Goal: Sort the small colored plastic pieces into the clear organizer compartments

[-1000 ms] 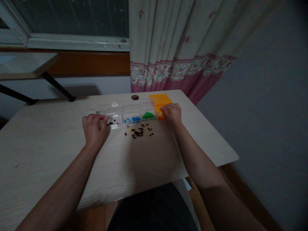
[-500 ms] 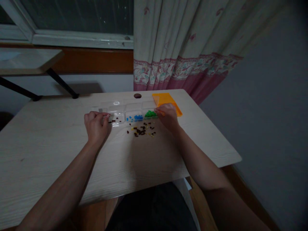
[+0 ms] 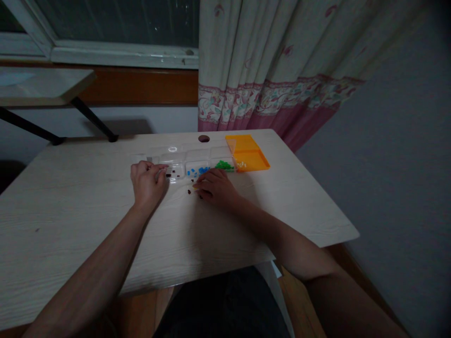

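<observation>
My left hand (image 3: 148,180) is at the left end of a clear plastic compartment tray (image 3: 183,164), its thumb and finger closed on the edge. A few small dark brown pieces (image 3: 168,175) lie in the compartment beside these fingers. My right hand (image 3: 218,188) is down over the loose pile in front of the tray, fingers bent together and tips at a small yellow piece (image 3: 195,187). Most of the pile is hidden under this hand, and whether the yellow piece is gripped is unclear. Blue pieces (image 3: 203,170) and green pieces (image 3: 224,165) fill neighbouring compartments.
An open orange case (image 3: 251,161) lies right of the tray, with pale pieces (image 3: 241,165) at its near left. Behind are a round table hole (image 3: 204,138) and a curtain (image 3: 246,103). A raised shelf (image 3: 45,87) stands at the back left.
My right hand has moved left and nearer, from the tray's right end by the orange case to the loose pile, covering it. The left hand keeps its place at the tray.
</observation>
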### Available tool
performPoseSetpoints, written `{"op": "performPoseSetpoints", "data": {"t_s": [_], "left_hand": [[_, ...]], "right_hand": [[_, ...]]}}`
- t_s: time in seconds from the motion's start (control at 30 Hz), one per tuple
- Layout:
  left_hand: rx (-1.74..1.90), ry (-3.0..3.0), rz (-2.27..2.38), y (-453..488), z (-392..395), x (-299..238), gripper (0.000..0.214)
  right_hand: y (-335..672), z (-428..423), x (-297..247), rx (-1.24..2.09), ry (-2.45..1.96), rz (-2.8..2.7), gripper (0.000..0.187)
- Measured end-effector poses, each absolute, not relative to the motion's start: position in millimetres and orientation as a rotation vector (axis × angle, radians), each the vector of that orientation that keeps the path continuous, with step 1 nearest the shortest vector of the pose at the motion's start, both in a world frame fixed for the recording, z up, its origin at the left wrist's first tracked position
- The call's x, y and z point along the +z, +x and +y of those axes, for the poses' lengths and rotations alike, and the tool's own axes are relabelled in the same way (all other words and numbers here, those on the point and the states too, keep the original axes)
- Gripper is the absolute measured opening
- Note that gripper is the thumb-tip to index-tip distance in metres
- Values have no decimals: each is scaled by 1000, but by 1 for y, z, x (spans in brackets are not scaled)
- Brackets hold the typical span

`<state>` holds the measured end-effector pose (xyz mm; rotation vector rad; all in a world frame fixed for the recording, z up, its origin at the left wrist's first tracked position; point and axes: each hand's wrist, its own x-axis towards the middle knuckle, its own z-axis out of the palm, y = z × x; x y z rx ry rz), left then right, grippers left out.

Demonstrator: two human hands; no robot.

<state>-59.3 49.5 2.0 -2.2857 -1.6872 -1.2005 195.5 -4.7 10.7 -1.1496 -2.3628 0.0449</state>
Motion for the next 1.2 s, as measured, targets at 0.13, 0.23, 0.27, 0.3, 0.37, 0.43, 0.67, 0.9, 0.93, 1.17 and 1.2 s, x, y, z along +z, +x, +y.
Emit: {"op": "performPoseSetpoints", "data": {"t_s": [0.13,0.23,0.27,0.3,0.37,0.43,0.67,0.9,0.93,1.17,1.2], "left_hand": [[-1175,-2397,-1585,-53,45,7,25],[-1124,-2547,-1448,-51,42,8,24],[-1092,-2609,-1390,-51,42,8,24],[-1057,-2666,-1334,-51,42,8,24],[-989,-2754,-1242,-51,41,8,24],[-937,-2806,-1180,-52,40,8,24],[-842,-2900,-1095,-51,39,9,26],[-825,-2938,-1070,-50,37,9,24],[-827,-2956,-1057,-50,37,10,24],[-754,-3059,-962,-47,36,10,25],[-749,-3061,-960,-47,36,10,23]], "right_hand": [[180,-11,9,36,-1155,-2394,21],[175,-13,7,19,-1181,-2398,23],[174,-14,7,13,-1191,-2399,23],[173,-15,6,10,-1204,-2399,23],[172,-15,6,13,-1223,-2402,22],[172,-15,6,13,-1230,-2400,21],[173,-12,0,16,-1226,-2357,18],[180,-12,9,40,-1265,-2335,23],[181,-11,10,34,-1287,-2324,22],[195,-3,10,26,-1368,-2229,19],[196,-2,10,29,-1370,-2226,19]]}}
